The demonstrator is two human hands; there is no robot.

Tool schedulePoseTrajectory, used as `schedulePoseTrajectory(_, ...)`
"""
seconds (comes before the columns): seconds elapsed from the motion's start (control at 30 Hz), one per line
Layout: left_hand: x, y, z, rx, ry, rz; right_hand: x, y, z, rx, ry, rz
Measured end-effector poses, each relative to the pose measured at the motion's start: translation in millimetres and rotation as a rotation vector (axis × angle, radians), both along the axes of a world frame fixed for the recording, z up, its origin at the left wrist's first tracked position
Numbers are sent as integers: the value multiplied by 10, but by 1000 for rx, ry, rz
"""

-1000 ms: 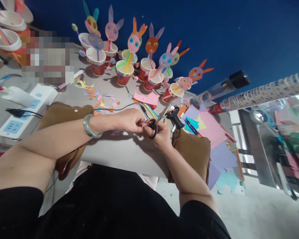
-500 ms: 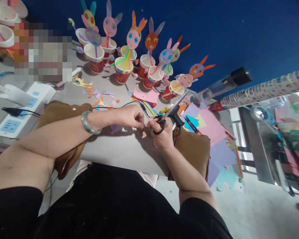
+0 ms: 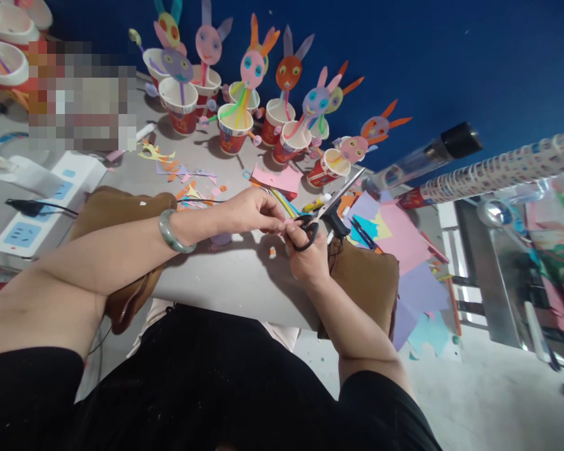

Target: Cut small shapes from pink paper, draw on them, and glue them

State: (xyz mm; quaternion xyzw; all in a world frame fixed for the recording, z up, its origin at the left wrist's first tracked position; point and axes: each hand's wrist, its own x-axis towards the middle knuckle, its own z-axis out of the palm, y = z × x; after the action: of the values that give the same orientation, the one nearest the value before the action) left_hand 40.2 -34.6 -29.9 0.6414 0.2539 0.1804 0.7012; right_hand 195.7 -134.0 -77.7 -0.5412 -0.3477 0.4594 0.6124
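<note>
My right hand (image 3: 309, 254) is wrapped round the black handles of a pair of scissors (image 3: 336, 197), whose blades point up and away to the right. A small pink paper piece (image 3: 288, 223) shows at the right thumb and fingertips. My left hand (image 3: 256, 212), with its fingers pinched together, meets the right hand at this piece; the exact hold is partly hidden. Just below the hands, a tiny orange and white scrap (image 3: 272, 252) lies on the grey table (image 3: 235, 275). A purple paper disc (image 3: 221, 238) is partly covered by my left wrist.
Several paper cups (image 3: 235, 128) with paper animal heads stand along the blue wall. Paper scraps (image 3: 195, 191), a folded pink paper (image 3: 277, 180) and a black glue gun (image 3: 336, 222) lie beyond my hands. Brown cushions (image 3: 364, 282) flank them. A power strip (image 3: 47, 200) is at left.
My left hand has moved right and its fingertips have closed in on the small pink paper piece at my right hand. The scissors stay in my right hand.
</note>
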Motion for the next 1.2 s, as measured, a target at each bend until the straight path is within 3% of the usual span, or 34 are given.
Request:
schedulePoseTrajectory(0.23,-25,45,31,48,2,5,46,-17,-19,42,-85,37)
schedulePoseTrajectory(0.37,-65,140,83,134,61,163,85,-12,6,105,-219,85)
schedulePoseTrajectory(0.57,-180,388,178,128,-1,569,147,20,-16,86,-277,27)
schedulePoseTrajectory(0.7,-241,492,222,134,58,675,157,37,-6,78,-328,31)
schedulePoseTrajectory(0.8,-257,531,227,121,-44,761,133,42,21,69,-402,64)
schedulePoseTrajectory(0.93,-259,592,210,108,-140,824,114,38,37,104,-522,133)
schedulePoseTrajectory(1.07,-250,678,164,67,-72,821,178,87,49,201,-817,238)
schedulePoseTrajectory(1.2,-270,741,105,104,-75,827,261,324,10,246,-1071,321)
